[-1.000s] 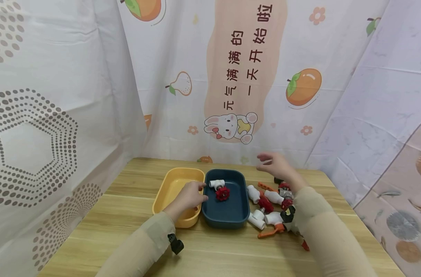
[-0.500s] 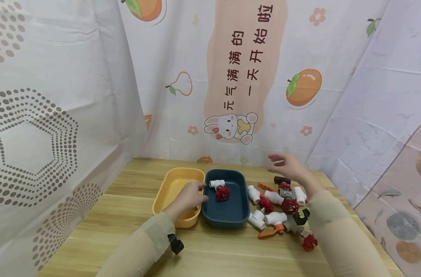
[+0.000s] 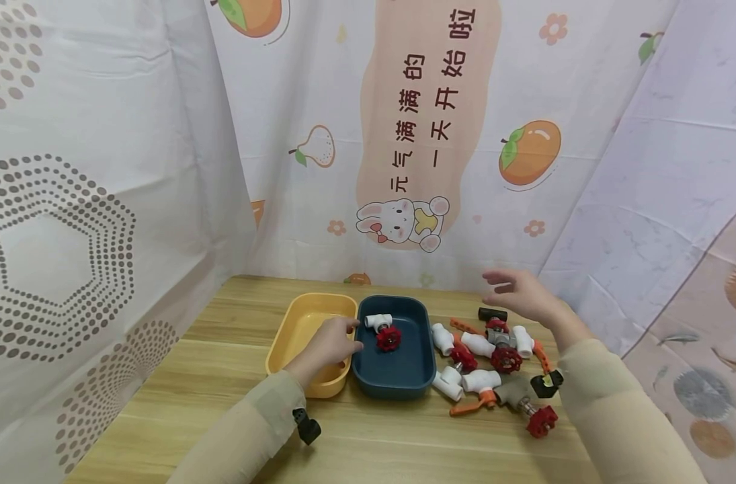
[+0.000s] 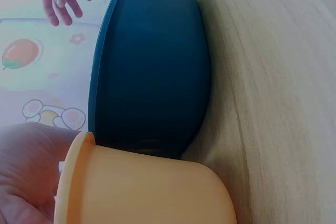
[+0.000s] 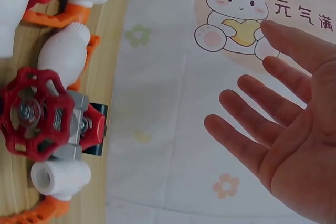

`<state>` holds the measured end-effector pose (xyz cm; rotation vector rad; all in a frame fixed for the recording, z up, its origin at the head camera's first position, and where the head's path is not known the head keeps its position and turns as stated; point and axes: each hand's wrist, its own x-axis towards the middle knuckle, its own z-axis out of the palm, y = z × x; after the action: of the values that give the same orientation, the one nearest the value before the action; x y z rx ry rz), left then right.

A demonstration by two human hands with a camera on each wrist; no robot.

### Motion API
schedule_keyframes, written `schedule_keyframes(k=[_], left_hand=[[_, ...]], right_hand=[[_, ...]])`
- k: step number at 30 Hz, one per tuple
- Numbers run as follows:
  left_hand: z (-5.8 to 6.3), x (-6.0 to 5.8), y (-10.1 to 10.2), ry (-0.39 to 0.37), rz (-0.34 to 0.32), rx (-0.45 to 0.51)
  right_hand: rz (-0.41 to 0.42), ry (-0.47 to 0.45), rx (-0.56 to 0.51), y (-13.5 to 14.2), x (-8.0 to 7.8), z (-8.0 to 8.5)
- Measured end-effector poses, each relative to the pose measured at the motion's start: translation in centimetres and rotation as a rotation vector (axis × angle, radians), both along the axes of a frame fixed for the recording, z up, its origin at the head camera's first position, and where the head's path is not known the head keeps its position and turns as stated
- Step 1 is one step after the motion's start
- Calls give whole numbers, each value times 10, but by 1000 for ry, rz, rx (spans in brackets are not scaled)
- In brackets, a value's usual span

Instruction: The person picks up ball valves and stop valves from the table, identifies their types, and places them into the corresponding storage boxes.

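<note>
My left hand [image 3: 331, 347] reaches over the yellow bin [image 3: 278, 343], thumb and forefinger apart at the edge where it meets the dark blue bin [image 3: 398, 390]. In the left wrist view, part of that hand is hidden behind the yellow bin's rim. Inside the blue bin lies a white tee-shaped valve [image 3: 378, 321] with a red handwheel. My right hand [image 3: 521, 294] hovers behind and above a group of valves, fingers spread and holding nothing. Nearest below it are a grey metal valve [image 3: 498, 336] with red handwheels and a white valve [image 3: 523, 341] with an orange lever.
More valves lie right of the blue bin: a white one with an orange lever [image 3: 481, 382], a white tee fitting [image 3: 450, 382] and a large grey valve with a red handwheel [image 3: 542, 422]. A printed curtain [image 3: 319, 222] hangs behind the wooden table [image 3: 368, 447].
My right hand has moved to the right, away from the blue bin, uncovering several valves on the right. The left hand and both bins have stayed put.
</note>
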<state>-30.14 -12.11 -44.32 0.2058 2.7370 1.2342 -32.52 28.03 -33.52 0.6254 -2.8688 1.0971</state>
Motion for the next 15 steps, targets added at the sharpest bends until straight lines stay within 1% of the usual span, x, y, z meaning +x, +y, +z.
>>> schedule_keyframes(k=[5, 15], left_hand=[[0, 0, 0, -1, 2, 0], [1, 2, 1, 4, 5, 5]], right_hand=[[13, -4, 11, 9, 4, 3], [9, -5, 47, 21, 13, 6]])
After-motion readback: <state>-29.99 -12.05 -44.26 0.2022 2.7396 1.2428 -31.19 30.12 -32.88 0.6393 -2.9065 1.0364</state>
